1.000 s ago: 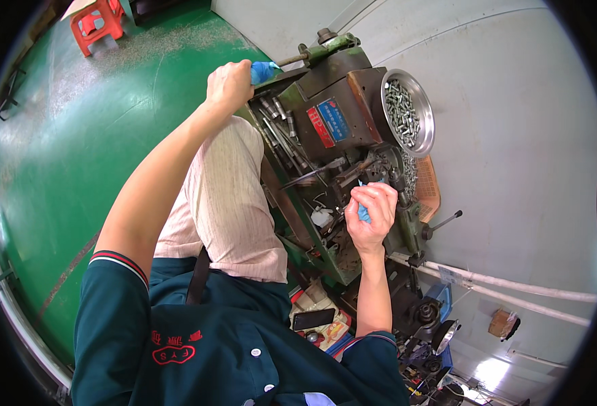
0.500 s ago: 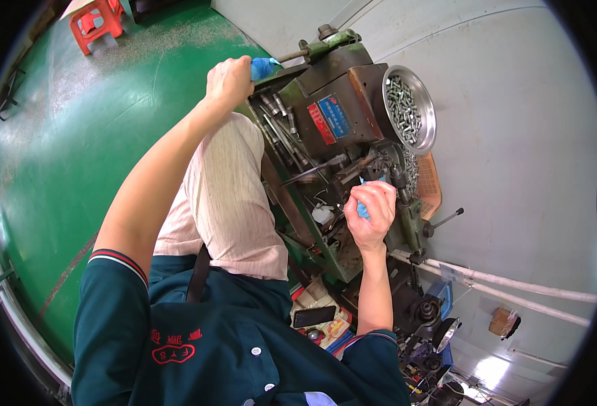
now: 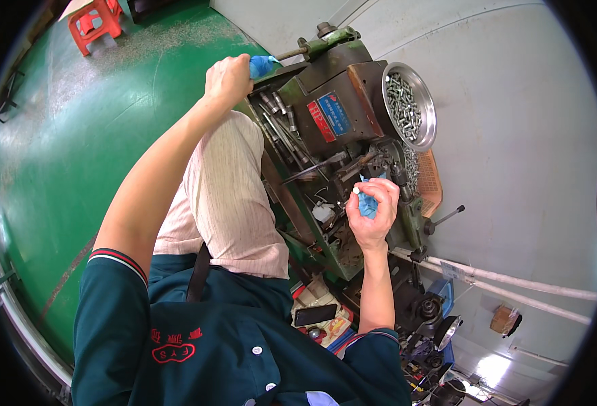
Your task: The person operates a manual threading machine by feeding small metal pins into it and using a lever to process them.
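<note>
My left hand (image 3: 228, 80) is closed around the handle end of a machine lever (image 3: 290, 55), where blue wrapping (image 3: 262, 66) shows beside the fingers. Over the front of the dark green machine (image 3: 342, 74), my right hand (image 3: 374, 210) pinches a small, bright metal piece (image 3: 357, 191) between thumb and forefinger. Crumpled blue material (image 3: 367, 204) lies inside that hand, against the curled fingers. Just beyond it are the machine's tooling and clamp parts (image 3: 378, 162). A round steel bowl (image 3: 432, 111), mounted on the machine, holds many small metal cylinders (image 3: 402, 108).
Metal rods and sockets (image 3: 281, 132) lie in the machine's tray, left of my right hand. An orange basket (image 3: 431, 183) of metal parts sits behind the machine. A lever with a black knob (image 3: 459, 210) sticks out right. A phone (image 3: 315, 315) lies near my waist.
My right hand has turned and opened slightly, so the small bright piece at its fingertips and more of the blue material now show. The left hand stays on the lever.
</note>
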A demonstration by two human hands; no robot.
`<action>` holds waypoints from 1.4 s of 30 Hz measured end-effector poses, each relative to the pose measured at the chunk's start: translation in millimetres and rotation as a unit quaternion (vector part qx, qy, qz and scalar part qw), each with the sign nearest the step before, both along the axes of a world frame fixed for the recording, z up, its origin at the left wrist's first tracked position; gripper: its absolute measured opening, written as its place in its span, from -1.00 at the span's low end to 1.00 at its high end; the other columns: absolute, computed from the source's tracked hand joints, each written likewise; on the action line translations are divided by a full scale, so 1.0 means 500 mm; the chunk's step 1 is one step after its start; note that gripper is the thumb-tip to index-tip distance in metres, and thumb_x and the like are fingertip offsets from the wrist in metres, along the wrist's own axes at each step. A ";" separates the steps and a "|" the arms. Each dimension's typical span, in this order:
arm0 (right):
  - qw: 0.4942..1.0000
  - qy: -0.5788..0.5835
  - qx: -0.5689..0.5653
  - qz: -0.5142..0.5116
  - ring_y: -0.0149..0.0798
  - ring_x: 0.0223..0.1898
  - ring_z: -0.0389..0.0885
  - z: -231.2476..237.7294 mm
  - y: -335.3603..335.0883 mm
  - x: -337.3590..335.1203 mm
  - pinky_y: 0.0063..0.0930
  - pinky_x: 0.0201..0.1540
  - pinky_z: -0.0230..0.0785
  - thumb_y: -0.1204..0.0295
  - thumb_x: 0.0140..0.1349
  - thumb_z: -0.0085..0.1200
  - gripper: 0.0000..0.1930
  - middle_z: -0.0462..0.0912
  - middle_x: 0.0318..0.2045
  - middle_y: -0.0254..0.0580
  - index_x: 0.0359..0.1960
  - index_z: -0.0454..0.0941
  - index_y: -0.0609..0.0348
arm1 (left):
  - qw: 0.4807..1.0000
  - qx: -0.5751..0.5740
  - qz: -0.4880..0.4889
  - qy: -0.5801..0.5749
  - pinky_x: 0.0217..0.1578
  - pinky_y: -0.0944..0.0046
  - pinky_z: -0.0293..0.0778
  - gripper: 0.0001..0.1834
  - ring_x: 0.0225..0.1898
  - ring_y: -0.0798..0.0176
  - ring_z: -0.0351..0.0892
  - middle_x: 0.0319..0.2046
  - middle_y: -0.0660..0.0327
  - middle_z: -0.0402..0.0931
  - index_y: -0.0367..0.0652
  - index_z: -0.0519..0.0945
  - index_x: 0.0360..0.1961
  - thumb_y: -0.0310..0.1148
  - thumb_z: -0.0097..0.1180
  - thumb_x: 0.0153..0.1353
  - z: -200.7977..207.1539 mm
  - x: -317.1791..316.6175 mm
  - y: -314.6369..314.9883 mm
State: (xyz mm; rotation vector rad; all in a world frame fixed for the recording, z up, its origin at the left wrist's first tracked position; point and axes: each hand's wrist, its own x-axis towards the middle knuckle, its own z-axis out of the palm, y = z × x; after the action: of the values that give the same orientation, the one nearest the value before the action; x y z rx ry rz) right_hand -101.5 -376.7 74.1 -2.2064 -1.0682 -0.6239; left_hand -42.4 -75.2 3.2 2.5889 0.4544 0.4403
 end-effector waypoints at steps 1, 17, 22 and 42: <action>1.000 -0.003 -0.004 0.000 -0.17 -0.35 0.40 0.000 -0.002 0.000 -0.40 -0.30 0.30 0.71 -0.30 0.07 -0.68 0.49 -0.49 -0.27 -0.43 0.33 0.17 | 1.000 -0.001 0.000 0.000 -0.42 0.05 0.36 -0.87 -0.43 -0.09 0.44 -0.56 -0.03 0.46 -0.20 0.42 -0.53 -0.42 0.02 -0.18 0.003 -0.001 -0.002; 1.000 0.008 -0.016 0.007 -0.18 -0.31 0.39 -0.005 -0.002 0.003 -0.37 -0.24 0.29 0.69 -0.27 0.05 -0.68 0.50 -0.44 -0.26 -0.38 0.34 0.18 | 1.000 -0.002 0.009 0.009 -0.41 0.05 0.37 -0.85 -0.42 -0.09 0.45 -0.54 -0.03 0.46 -0.18 0.42 -0.51 -0.41 0.04 -0.17 0.004 0.000 0.003; 1.000 -0.018 -0.008 -0.012 -0.16 -0.36 0.41 0.004 -0.012 0.010 -0.39 -0.31 0.31 0.69 -0.28 0.06 -0.68 0.49 -0.46 -0.26 -0.39 0.36 0.18 | 1.000 0.020 0.009 0.014 -0.44 0.11 0.40 -0.81 -0.43 -0.03 0.49 -0.55 0.03 0.48 -0.18 0.43 -0.50 -0.48 0.09 -0.26 0.019 0.005 -0.004; 0.979 0.047 -0.097 -0.171 -0.19 -0.32 0.39 0.119 -0.074 0.309 -0.37 -0.22 0.24 0.48 -0.19 0.13 -0.91 0.51 -0.54 -0.28 -0.58 0.49 0.15 | 0.999 0.030 0.014 -0.001 -0.45 0.09 0.40 -0.85 -0.48 -0.06 0.48 -0.59 -0.01 0.47 -0.19 0.42 -0.53 -0.46 0.06 -0.24 0.020 0.002 -0.014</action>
State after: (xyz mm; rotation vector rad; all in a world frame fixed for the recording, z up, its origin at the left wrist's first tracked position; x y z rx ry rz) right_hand 52.8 -413.6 133.8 -2.5907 -0.7316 -0.5722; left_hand -41.6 -82.1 13.2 2.6421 0.4851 0.4745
